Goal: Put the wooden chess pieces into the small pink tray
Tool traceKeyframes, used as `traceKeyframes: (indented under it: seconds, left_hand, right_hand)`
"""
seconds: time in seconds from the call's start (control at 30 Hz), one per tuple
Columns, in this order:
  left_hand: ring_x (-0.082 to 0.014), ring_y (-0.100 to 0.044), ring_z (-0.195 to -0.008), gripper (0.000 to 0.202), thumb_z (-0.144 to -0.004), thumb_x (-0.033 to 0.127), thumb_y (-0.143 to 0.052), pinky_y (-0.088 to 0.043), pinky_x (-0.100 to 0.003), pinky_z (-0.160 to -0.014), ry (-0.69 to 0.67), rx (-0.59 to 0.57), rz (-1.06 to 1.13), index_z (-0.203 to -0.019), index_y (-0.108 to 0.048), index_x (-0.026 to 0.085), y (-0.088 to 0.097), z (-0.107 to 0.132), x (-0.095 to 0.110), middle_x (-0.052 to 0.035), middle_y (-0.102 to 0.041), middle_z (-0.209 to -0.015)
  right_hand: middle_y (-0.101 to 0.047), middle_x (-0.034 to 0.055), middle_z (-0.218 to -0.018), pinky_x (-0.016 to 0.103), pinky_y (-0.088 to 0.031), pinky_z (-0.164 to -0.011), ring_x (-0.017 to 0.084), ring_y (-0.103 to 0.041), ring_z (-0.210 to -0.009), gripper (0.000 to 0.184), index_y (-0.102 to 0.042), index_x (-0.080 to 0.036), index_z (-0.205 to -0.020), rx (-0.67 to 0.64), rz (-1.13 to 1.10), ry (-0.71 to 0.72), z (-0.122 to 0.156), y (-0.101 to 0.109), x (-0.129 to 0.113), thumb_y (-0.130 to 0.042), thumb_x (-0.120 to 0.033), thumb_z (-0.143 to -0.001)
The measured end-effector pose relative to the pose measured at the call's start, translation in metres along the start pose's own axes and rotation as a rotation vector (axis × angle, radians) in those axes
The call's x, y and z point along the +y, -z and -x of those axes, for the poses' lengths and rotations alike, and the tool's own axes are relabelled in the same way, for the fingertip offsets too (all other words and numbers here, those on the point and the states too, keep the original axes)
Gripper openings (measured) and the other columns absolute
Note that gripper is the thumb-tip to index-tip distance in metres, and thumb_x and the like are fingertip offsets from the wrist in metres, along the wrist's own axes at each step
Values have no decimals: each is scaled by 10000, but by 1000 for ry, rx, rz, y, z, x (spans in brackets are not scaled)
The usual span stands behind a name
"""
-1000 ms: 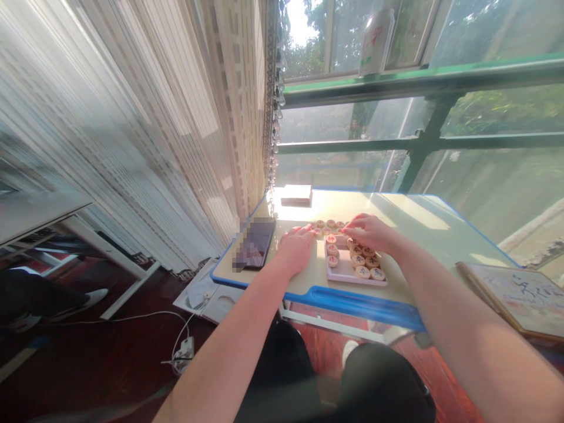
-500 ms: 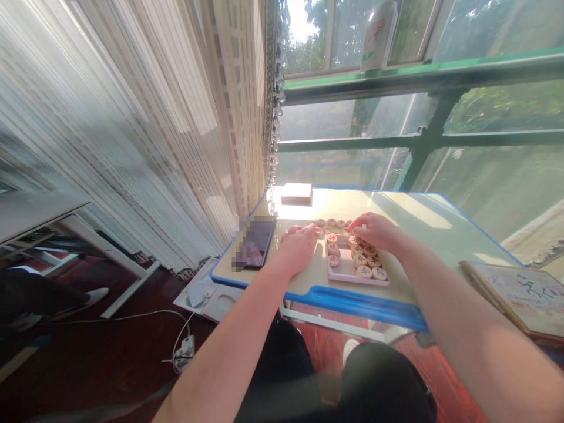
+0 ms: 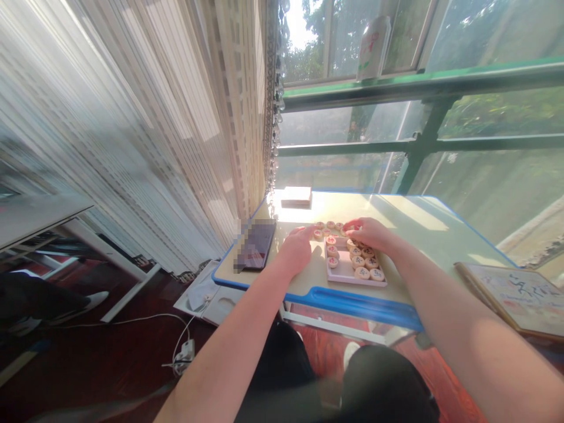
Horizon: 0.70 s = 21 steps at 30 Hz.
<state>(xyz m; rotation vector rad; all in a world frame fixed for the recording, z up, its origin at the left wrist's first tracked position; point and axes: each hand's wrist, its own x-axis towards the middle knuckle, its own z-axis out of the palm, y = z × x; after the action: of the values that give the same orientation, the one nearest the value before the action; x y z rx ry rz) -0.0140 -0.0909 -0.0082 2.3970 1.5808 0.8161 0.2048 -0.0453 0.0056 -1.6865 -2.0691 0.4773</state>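
Observation:
A shallow pale tray sits on the cream table, holding round wooden Chinese chess pieces with dark marks on the right and red-marked pieces down its left side. Behind it, more Chinese chess pieces stand in a row on the tabletop. My left hand lies left of the tray, fingers stretched out, its tips beside a piece at the row's left end. At the right end, my right hand curves thumb and fingers closed around a piece, which they partly hide.
A dark tablet lies on the table's left side, its corner pixelated. A small white box sits at the back edge. A framed board stands at the right. The curtain hangs close on the left, and a can stands at the window.
My left fingertips have drawn back slightly from the row, and a piece beside them now shows more plainly. My right hand stays by the right end. The view has tilted a little.

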Motion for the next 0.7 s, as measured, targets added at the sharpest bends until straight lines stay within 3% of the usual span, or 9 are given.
traceKeyframes:
  seconds: [0.27, 0.4, 0.57, 0.7]
  left_hand:
    - [-171, -509, -1164, 530, -772, 7, -395, -429, -320, -1006, 11, 33, -7, -1246, -525, 205, -1, 0, -1, -69, -605, -1197]
    - [-162, -511, -1148, 484, -778, 36, -417, -427, -300, -1004, -32, 88, 16, -1213, -548, 206, -1, 0, -2, -46, -617, -1186]
    - [-168, -540, -1098, 315, -843, 160, -456, -425, -311, -992, -78, 184, 54, -1122, -597, 195, 0, 1, 3, -36, -652, -1124]
    - [-183, -571, -1061, 243, -824, 310, -568, -446, -325, -960, -99, 253, 84, -1027, -637, 197, 2, 4, 11, -37, -682, -1052]
  right_hand:
    - [-703, 27, -787, 224, -433, -624, 158, -610, -713, 282, -728, -176, -911, -1, -43, -11, -1, -1, 2, -582, -280, -693]
    - [-700, 33, -764, 225, -436, -597, 162, -614, -703, 293, -722, -151, -877, -36, -191, -49, -1, 2, 5, -621, -333, -671]
    - [-699, 75, -835, 235, -424, -564, 177, -608, -741, 370, -703, -131, -891, -12, -367, -120, 6, 8, -3, -652, -411, -656]
    - [-696, 58, -845, 233, -411, -558, 167, -596, -739, 313, -706, -167, -841, -23, -458, -11, 21, 15, -24, -656, -422, -667]
